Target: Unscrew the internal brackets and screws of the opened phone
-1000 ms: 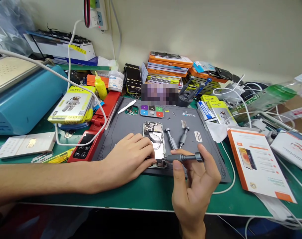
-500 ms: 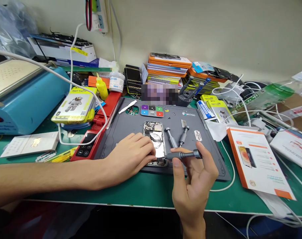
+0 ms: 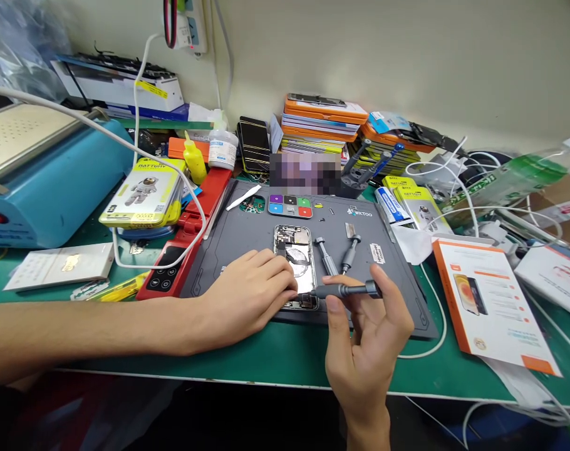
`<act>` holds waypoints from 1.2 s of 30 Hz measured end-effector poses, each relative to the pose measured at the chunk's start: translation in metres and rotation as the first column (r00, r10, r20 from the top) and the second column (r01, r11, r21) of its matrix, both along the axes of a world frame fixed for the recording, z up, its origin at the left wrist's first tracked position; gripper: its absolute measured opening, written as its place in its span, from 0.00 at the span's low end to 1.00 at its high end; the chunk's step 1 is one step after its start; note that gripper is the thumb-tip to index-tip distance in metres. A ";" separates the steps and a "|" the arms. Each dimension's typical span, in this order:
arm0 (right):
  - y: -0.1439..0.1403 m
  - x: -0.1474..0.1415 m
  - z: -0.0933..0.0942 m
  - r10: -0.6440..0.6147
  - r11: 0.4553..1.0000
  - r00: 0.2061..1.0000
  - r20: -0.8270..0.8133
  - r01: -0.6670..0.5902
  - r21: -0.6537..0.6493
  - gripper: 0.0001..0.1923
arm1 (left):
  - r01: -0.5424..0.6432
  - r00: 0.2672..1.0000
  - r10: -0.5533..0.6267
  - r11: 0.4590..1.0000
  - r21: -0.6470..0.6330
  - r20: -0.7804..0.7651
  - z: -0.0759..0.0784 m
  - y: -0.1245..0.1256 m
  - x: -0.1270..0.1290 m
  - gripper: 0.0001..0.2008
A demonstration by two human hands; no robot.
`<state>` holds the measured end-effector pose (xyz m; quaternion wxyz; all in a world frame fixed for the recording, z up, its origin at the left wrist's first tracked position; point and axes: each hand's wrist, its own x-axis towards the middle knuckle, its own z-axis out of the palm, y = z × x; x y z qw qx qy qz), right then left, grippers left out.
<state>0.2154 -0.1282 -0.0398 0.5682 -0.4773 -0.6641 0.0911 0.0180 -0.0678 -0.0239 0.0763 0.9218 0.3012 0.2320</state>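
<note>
Fingers of the right hand (image 3: pixel 367 344) grasp a grey screwdriver (image 3: pixel 346 290), nearly level, one fingertip near its end cap, presumably to guide it. Driver tip lies by the lower end of the opened phone (image 3: pixel 307 282); contact unclear. Left hand (image 3: pixel 254 288) curls over the phone's near-left edge, probably steadying it; whether its fingers pinch anything, cannot tell. Phone lies on the dark mat (image 3: pixel 247 235) on the table (image 3: pixel 285 357), two more screwdrivers (image 3: pixel 326 255) nearby, likely for easy reach.

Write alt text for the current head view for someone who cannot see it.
A person's right hand holds a screwdriver over the near end of an opened phone, the left hand at its left edge. Two more screwdrivers lie beside the phone on a dark mat, on a cluttered green table.
</note>
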 end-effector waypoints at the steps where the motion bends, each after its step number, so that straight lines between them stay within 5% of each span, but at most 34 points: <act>1: 0.001 0.000 0.000 0.002 1.000 1.000 0.003 -0.002 0.007 0.39 | -0.005 1.000 0.004 1.000 0.013 0.010 0.001 0.000 0.000 0.11; 5: 0.002 0.000 0.002 -0.017 0.999 1.000 -0.009 0.018 0.039 0.40 | -0.018 0.996 0.006 0.991 0.132 0.091 0.002 -0.006 -0.002 0.10; 11: 0.001 0.001 0.001 0.010 0.999 0.999 0.044 -0.011 0.039 0.42 | 0.132 0.978 -0.185 0.905 0.405 0.094 -0.004 -0.014 -0.007 0.12; 32: 0.000 0.000 -0.001 0.061 0.998 0.993 0.104 -0.059 -0.022 0.43 | 0.089 0.989 -0.122 0.938 0.334 0.081 -0.004 -0.013 -0.003 0.12; 36: 0.000 -0.002 0.003 -0.023 1.000 0.998 0.056 0.022 0.020 0.39 | 0.095 0.989 -0.129 0.933 0.347 0.078 -0.003 -0.012 -0.003 0.12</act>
